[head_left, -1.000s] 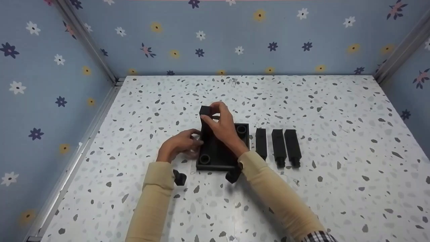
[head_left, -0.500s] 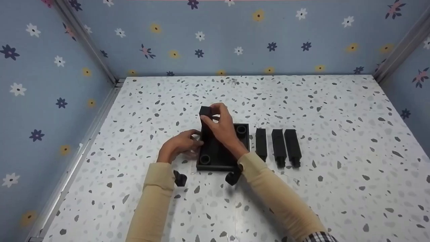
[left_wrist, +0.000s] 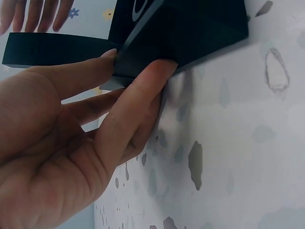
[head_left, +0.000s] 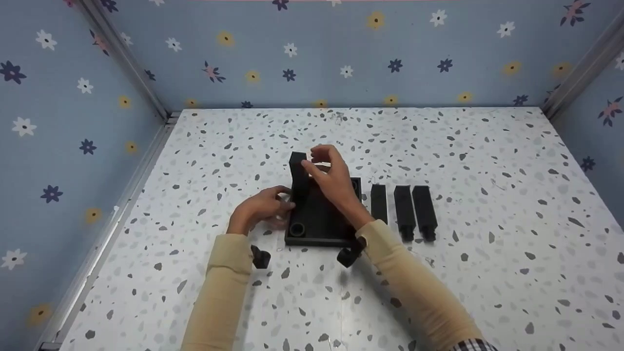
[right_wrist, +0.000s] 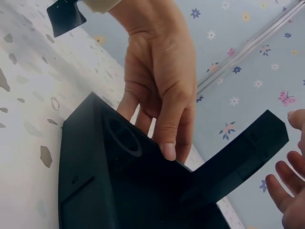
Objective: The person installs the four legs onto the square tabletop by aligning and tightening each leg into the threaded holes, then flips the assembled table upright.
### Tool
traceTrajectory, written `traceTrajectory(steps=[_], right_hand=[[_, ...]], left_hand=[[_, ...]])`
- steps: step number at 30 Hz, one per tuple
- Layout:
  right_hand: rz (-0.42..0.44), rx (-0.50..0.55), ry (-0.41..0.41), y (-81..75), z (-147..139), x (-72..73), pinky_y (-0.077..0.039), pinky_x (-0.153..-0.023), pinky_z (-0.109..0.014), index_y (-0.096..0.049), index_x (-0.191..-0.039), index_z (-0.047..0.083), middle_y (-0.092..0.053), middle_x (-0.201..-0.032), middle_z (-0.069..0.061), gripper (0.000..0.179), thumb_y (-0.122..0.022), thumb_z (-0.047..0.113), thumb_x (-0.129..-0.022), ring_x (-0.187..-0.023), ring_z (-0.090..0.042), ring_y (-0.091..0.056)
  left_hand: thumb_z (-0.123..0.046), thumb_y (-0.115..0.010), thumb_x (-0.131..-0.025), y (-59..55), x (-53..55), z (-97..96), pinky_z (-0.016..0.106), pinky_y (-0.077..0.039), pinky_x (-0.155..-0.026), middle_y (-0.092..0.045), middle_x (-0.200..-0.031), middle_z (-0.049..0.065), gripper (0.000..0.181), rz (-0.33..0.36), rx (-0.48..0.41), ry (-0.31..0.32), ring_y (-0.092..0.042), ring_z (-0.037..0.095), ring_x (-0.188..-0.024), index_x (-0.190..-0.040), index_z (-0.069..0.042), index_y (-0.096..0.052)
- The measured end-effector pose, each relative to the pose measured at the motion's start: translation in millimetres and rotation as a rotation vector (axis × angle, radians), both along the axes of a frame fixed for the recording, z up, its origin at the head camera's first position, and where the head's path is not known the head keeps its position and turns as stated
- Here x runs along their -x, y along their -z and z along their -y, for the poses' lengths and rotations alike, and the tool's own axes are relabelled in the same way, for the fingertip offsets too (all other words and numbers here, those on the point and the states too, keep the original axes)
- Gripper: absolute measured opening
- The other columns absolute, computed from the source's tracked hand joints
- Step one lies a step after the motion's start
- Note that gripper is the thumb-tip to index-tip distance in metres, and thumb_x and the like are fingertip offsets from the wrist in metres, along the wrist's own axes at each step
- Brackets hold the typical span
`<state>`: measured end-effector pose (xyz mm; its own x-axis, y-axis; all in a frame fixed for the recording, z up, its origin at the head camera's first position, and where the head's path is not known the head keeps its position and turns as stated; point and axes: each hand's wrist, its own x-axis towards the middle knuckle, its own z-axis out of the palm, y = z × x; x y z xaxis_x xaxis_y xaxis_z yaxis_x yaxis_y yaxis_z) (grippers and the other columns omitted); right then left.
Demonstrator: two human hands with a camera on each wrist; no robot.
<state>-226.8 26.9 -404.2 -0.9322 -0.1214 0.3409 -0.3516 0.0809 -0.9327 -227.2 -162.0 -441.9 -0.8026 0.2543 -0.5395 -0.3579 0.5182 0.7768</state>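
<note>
A black rectangular panel [head_left: 322, 229] with a raised rim lies on the speckled table, a round socket [head_left: 297, 229] showing at its near-left corner. From its far-left corner a square black leg [head_left: 298, 168] stands upright. My left hand [head_left: 258, 207] grips the panel's left side, thumb over the rim and fingers along the outer wall, as the right wrist view shows. My right hand [head_left: 335, 179] is just right of the leg's top, fingers spread and loosely bent, holding nothing. In the right wrist view the leg [right_wrist: 240, 155] stands apart from those fingertips.
Three more black legs, a left one [head_left: 379, 202], a middle one [head_left: 404, 209] and a right one [head_left: 425, 209], lie side by side right of the panel. Flower-patterned walls [head_left: 341, 48] enclose the table [head_left: 487, 273] at the back and sides.
My right hand has let go of the leg's top and moved slightly right. The leg stays standing, and my left hand keeps its grip on the panel.
</note>
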Motion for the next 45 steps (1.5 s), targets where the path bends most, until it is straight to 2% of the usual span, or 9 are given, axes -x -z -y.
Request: traceTrajectory(steps=[5, 10, 15, 24, 34, 45], right_hand=[[0.001, -0.009, 0.011, -7.1, -9.1, -4.2, -0.051, -0.092, -0.042, -0.051, -0.120, -0.008, -0.057, -0.117, -0.022, 0.036, -0.064, 0.009, -0.091, -0.107, -0.033, -0.058], [0.021, -0.003, 0.022, -6.3, -18.4, -6.3, -0.050, -0.092, -0.042, -0.050, -0.121, -0.007, -0.055, -0.117, -0.023, 0.036, -0.064, 0.009, -0.091, -0.109, -0.035, -0.057], [0.031, -0.003, 0.025, -5.4, -28.4, -9.9, -0.051, -0.090, -0.042, -0.050, -0.120, -0.007, -0.055, -0.116, -0.023, 0.036, -0.064, 0.009, -0.091, -0.107, -0.031, -0.058], [0.017, -0.026, 0.027, -12.2, -48.9, -17.8, -0.049, -0.091, -0.044, -0.050, -0.122, -0.005, -0.053, -0.117, -0.027, 0.036, -0.063, 0.009, -0.092, -0.108, -0.032, -0.057], [-0.001, -0.040, 0.038, -12.0, -66.8, -26.3, -0.046, -0.095, -0.043, -0.049, -0.123, -0.004, -0.054, -0.115, -0.017, 0.035, -0.062, 0.007, -0.092, -0.106, -0.029, -0.056], [0.000, -0.064, 0.082, -8.5, -81.1, -35.3, -0.050, -0.086, -0.036, -0.048, -0.123, -0.005, -0.055, -0.114, -0.015, 0.036, -0.062, 0.006, -0.092, -0.104, -0.027, -0.056]], left_hand=[[-0.017, -0.059, -0.094, -0.4, -0.1, 1.7, 0.031, -0.056, -0.077, -0.056, -0.112, 0.014, 0.047, 0.006, -0.016, -0.012, -0.062, 0.022, -0.097, -0.139, -0.014, -0.044], [-0.018, -0.059, -0.095, -1.0, -0.5, 1.6, 0.030, -0.056, -0.075, -0.056, -0.113, 0.013, 0.050, 0.009, -0.005, -0.008, -0.063, 0.022, -0.096, -0.141, -0.015, -0.041], [-0.019, -0.058, -0.095, -0.7, -1.2, 0.8, 0.030, -0.054, -0.079, -0.059, -0.114, 0.013, 0.050, 0.004, 0.004, 0.005, -0.063, 0.021, -0.097, -0.141, -0.016, -0.041], [-0.016, -0.059, -0.095, -0.4, -1.4, -0.1, 0.031, -0.055, -0.079, -0.058, -0.115, 0.013, 0.049, 0.003, -0.014, 0.010, -0.063, 0.021, -0.095, -0.141, -0.015, -0.041], [-0.014, -0.057, -0.096, -0.4, -3.2, -0.8, 0.033, -0.057, -0.079, -0.056, -0.114, 0.013, 0.049, 0.041, -0.064, -0.020, -0.062, 0.020, -0.094, -0.141, -0.013, -0.039], [-0.016, -0.058, -0.095, 0.2, -3.0, 0.4, 0.034, -0.056, -0.081, -0.057, -0.115, 0.014, 0.050, 0.028, -0.054, -0.009, -0.062, 0.020, -0.092, -0.141, -0.013, -0.039]])
